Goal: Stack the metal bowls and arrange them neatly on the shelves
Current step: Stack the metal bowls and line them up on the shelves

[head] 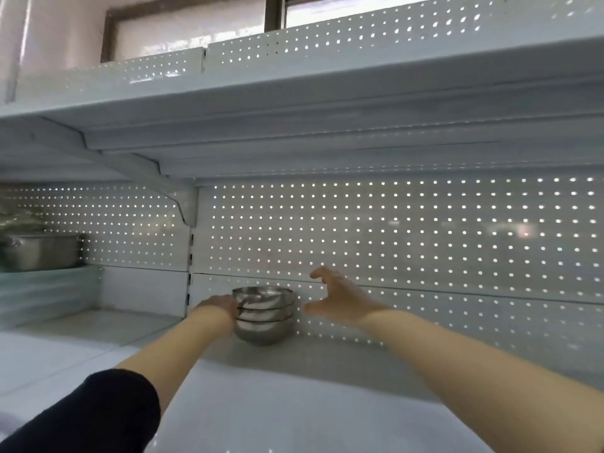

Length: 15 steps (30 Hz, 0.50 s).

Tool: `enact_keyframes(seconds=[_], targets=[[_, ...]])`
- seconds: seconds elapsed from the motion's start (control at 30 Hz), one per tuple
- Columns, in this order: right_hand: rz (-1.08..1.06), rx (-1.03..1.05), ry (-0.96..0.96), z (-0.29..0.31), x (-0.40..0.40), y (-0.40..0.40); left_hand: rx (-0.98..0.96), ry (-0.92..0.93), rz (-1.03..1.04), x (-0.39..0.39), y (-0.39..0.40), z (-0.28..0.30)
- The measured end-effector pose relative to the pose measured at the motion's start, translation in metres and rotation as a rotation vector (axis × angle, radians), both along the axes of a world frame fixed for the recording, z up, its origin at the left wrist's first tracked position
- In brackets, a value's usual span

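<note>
Stack of metal bowls [264,313] stands at the shelf [327,358] rear edge, against the back panel. Left hand [217,305] touches its side (grip apparently loose; fingers hidden). Right hand [340,300] spread wide, apart. Placement step; next, squaring the stack.

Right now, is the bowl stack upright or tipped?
Upright: the bowl stack sits nested, rims level, on the shelf, left hand touching its side.

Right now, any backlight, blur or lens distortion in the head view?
Head view: light shines through the holes of the perforated back panel; wide-angle bends the upper shelf; right hand slightly blurred; stack of metal bowls reflects streaks; pot at left soft.
</note>
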State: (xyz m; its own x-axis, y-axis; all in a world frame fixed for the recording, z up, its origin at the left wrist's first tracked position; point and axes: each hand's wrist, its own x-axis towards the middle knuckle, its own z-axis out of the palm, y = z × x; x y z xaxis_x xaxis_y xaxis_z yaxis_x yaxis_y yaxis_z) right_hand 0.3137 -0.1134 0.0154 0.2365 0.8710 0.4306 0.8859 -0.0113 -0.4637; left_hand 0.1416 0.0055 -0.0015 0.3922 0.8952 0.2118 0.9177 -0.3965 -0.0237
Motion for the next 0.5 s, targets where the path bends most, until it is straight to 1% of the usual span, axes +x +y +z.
enact_keyframes(seconds=[0.07,0.2,0.37,0.5], targets=[[-0.028,-0.01,0.023,-0.007,-0.004,0.016,0.049,0.006,0.001,0.004,0.01,-0.005],[-0.073,-0.04,-0.017,-0.019,-0.004,0.039,0.107,0.013,-0.029,0.008,0.028,-0.026],[-0.11,-0.077,0.028,-0.028,0.001,0.056,-0.011,-0.217,-0.064,0.002,0.046,-0.04],[-0.098,-0.088,0.07,-0.038,0.002,0.068,-0.055,-0.333,-0.092,0.003,0.049,-0.044]])
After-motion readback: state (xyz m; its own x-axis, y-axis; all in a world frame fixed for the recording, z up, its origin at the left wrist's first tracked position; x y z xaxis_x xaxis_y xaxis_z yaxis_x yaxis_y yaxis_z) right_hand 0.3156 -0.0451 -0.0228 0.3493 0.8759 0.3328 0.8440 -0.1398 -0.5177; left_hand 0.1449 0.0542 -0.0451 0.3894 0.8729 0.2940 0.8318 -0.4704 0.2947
